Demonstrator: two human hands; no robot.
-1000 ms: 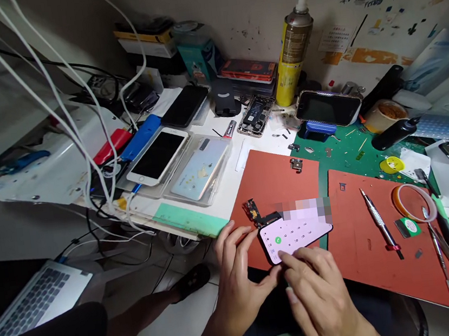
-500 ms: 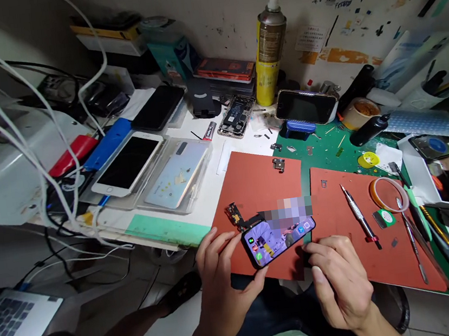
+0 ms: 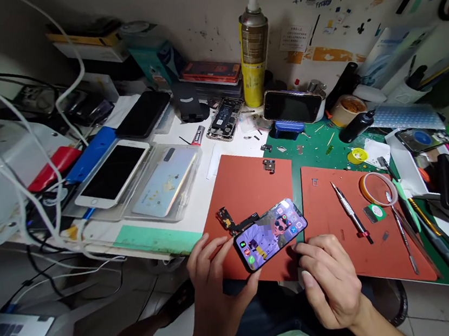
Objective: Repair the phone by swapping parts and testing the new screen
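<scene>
A lit smartphone (image 3: 271, 234) with a purple home screen lies tilted over the red mat (image 3: 251, 186). My left hand (image 3: 219, 294) grips its left end, thumb at the near edge and fingers at the far one. Just right of the phone's lower right corner, my right hand (image 3: 332, 280) is curled closed, fingers bent towards the thumb; whatever it may hold is hidden. A flex cable with a small circuit board (image 3: 226, 221) lies against the phone's far left corner. Farther up the mat is a small metal phone part (image 3: 269, 166).
On a second red mat (image 3: 321, 221) lie a screwdriver (image 3: 350, 212), a tape roll (image 3: 378, 189) and a metal pry tool (image 3: 403, 233). Behind stand a spray can (image 3: 254, 50), a phone on a blue stand (image 3: 293, 106) and an opened phone (image 3: 225, 119). More phones lie left.
My view has shifted a little to the right, so everything sits farther left in the picture. Both hands keep nearly the same pose around the phone.
</scene>
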